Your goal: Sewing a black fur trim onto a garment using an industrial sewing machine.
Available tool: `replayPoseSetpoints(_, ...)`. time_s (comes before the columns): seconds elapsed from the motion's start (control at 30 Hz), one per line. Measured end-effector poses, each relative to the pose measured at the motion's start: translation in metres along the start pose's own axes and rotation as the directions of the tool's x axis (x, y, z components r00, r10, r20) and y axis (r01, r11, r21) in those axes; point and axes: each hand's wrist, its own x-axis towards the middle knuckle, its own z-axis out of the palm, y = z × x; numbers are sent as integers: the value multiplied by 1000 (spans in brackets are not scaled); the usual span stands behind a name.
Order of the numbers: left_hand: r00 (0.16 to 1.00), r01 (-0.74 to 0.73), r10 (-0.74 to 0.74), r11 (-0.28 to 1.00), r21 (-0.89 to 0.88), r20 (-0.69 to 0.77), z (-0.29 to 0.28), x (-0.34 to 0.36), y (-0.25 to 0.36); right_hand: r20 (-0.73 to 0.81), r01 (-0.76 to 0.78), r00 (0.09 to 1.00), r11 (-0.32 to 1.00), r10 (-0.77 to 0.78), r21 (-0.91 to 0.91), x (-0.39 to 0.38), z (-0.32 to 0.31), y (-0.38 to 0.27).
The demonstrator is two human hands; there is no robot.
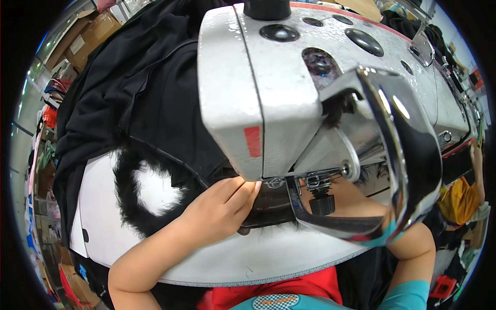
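Observation:
A white industrial sewing machine fills the middle and right of the view. My left hand is beside the front of its head, fingers bent and pressed together on the edge of a black garment. The fingertips are partly tucked under the machine head. A black fur strip curves in a loop left of my left forearm and runs under the hand. My right hand reaches behind the machine's chrome guard. Its fingers are hidden there, so what they touch cannot be seen.
The white worktable has a measuring tape along its curved front edge. Cardboard boxes stand at the far left. Another person's arm and a yellow cloth appear at the right rim.

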Motion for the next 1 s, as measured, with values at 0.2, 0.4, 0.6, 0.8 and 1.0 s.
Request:
replayPoseSetpoints(0.2,992,62,-66,997,34,112,-3,-15,6,-96,65,993,994,-73,-85,0,18,-2)
replayPoseSetpoints(0.4,991,104,-101,994,-38,87,-9,-2,7,80,-8,997,995,16,-96,7,16,-8)
replayPoseSetpoints(0.6,994,108,-107,990,-85,21,-4,1,5,96,-265,964,883,247,387,23,9,-11)
replayPoseSetpoints(0.8,995,94,-96,989,-115,-10,4,-3,-1,187,-391,831,311,523,866,13,12,-6)
replayPoseSetpoints(1.0,994,82,-88,992,-93,-66,18,2,1,-267,-94,958,995,101,38,9,5,4)
